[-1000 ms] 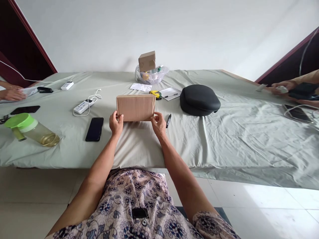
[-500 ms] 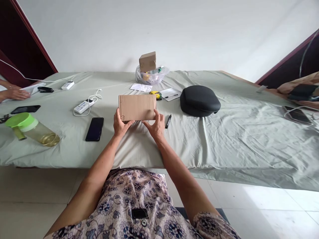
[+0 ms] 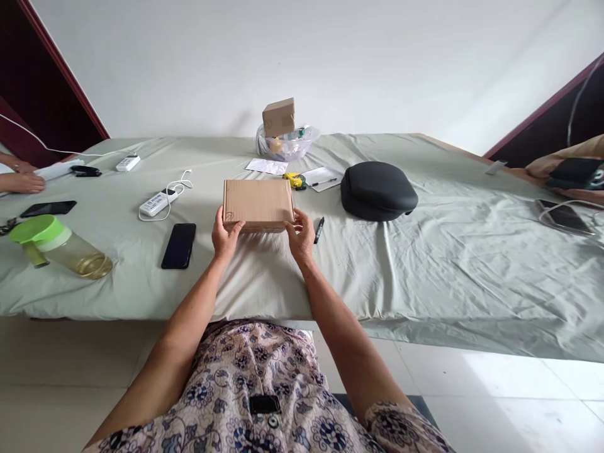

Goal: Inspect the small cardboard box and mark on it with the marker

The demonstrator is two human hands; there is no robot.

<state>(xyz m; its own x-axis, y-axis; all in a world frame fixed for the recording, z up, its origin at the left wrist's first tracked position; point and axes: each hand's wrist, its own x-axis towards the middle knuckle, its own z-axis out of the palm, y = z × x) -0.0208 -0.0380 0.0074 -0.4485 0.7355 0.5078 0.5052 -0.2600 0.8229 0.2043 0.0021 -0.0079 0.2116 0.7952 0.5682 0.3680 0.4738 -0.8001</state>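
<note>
A brown cardboard box (image 3: 258,200) is in front of me near the middle of the covered table, its top and narrow front side showing. My left hand (image 3: 225,238) grips its left front corner, thumb on the front edge. At the right front corner my right hand (image 3: 301,235) holds it the same way, with the thumb against the front. Fingers behind the box's sides are partly hidden. Just right of my right hand lies a black marker (image 3: 319,230). A yellow tape measure (image 3: 295,180) sits past the box's far right corner.
Left of the box are a black phone (image 3: 178,246), a white power strip (image 3: 159,202) and a green-lidded bottle (image 3: 70,248). A black case (image 3: 379,191) stands to the right. Behind, a clear bowl (image 3: 289,147) bears another box (image 3: 278,117). A co-worker's hands (image 3: 22,181) rest far left.
The box has tilted so its front side now shows, and it has shifted slightly left. My right thumb has moved out to the box's right front corner. The co-worker's hands shifted a little.
</note>
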